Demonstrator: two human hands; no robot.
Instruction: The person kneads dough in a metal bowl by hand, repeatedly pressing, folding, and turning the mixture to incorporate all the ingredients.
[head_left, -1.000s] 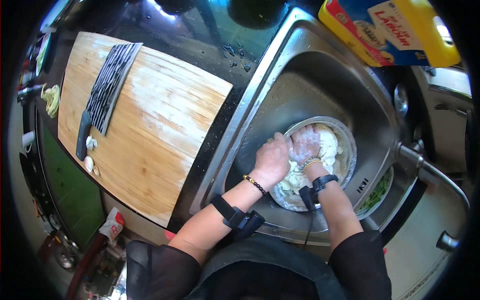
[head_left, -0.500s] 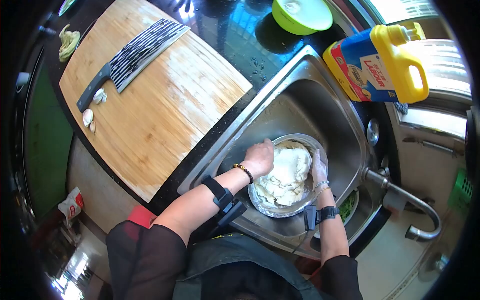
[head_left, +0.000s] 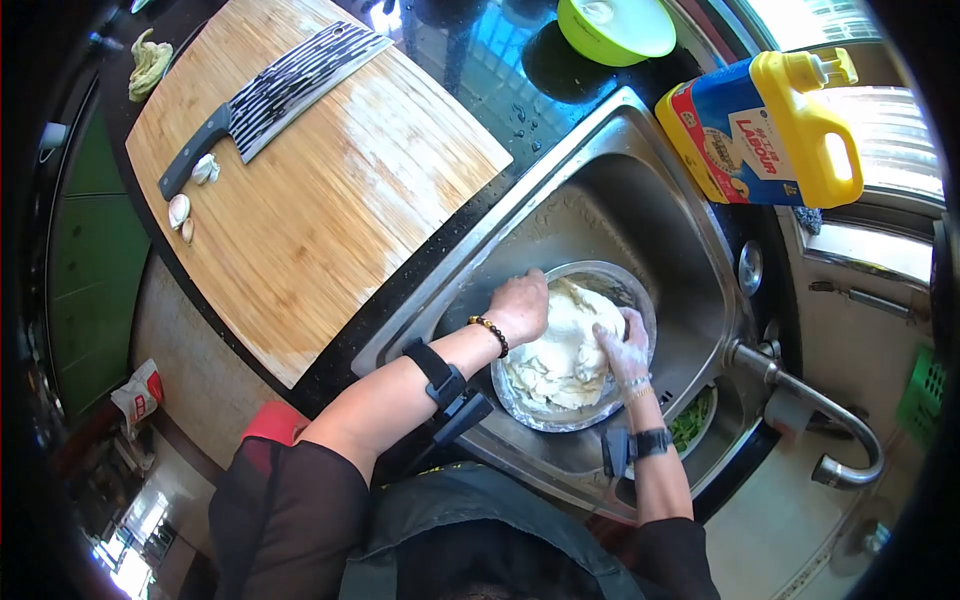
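A metal bowl (head_left: 520, 407) sits in the steel sink with a large lump of pale, floury dough (head_left: 567, 340) inside. My left hand (head_left: 520, 305) is closed at the bowl's left rim, its fingertips mostly hidden from above. Dusted white with flour, my right hand (head_left: 625, 345) curls its fingers into the right side of the dough. The dough's surface looks rough and uneven, with ragged bits towards the front of the bowl.
Left of the sink (head_left: 640, 135), a cleaver (head_left: 290, 90) and garlic cloves (head_left: 179, 210) lie on a wooden board (head_left: 290, 260). A green bowl (head_left: 615, 35), yellow detergent jug (head_left: 745, 130), faucet (head_left: 820, 400) and leafy greens (head_left: 690, 425) surround it.
My right hand has moved left from the bowl's inner wall onto the dough, its fingers now curled into it. My left hand stays at the rim. The whole view has shifted slightly.
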